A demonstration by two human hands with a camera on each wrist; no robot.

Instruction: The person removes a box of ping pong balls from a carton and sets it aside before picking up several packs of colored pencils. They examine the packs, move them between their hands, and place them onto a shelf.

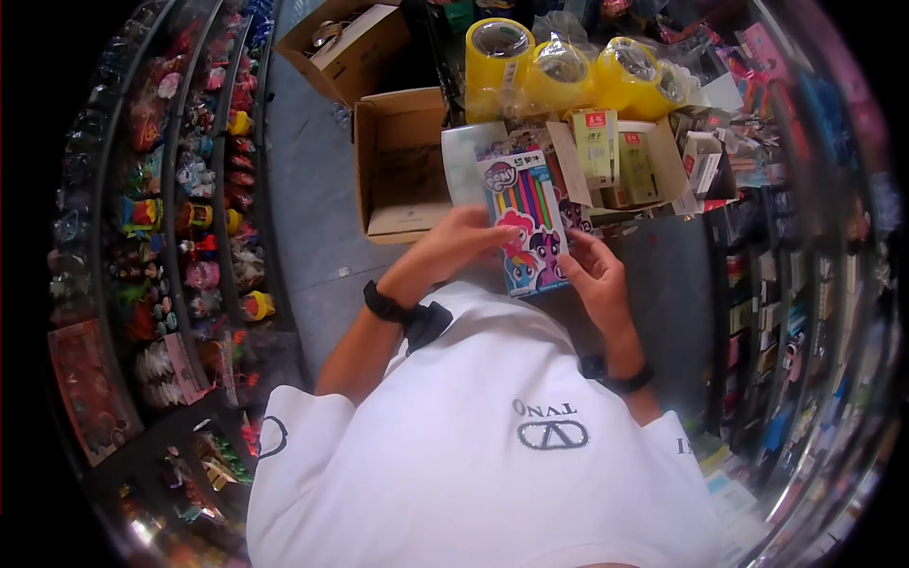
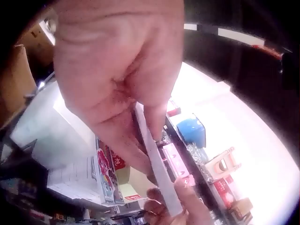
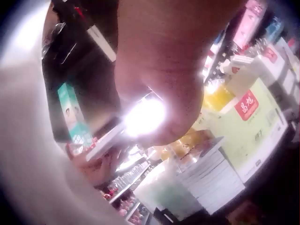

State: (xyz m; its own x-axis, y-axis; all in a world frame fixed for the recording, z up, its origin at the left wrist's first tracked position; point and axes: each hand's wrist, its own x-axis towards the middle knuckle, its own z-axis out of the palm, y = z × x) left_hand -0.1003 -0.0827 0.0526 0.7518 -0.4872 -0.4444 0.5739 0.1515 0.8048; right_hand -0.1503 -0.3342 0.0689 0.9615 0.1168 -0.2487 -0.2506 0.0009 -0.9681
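Note:
A flat box of coloured pens [image 1: 524, 227] with cartoon ponies on its front is held upright before the white shirt, in the head view. My left hand [image 1: 466, 239] grips its left side, thumb on the front and fingers behind. At the lower right edge, my right hand [image 1: 598, 276] pinches it with the thumb in front. The left wrist view shows the thin pale edge of the box [image 2: 157, 161] between both hands. Glare covers part of the box [image 3: 105, 143] in the right wrist view. More pony-printed packs [image 1: 571, 210] stand just behind it.
Ahead are rolls of yellow tape [image 1: 497, 71] and a carton [image 1: 677, 185] holding pale green boxes [image 1: 597, 147]. An open cardboard box [image 1: 402, 156] lies beyond the left hand. Shelves of small packaged goods [image 1: 199, 218] line the left, and more shelves [image 1: 786, 312] the right.

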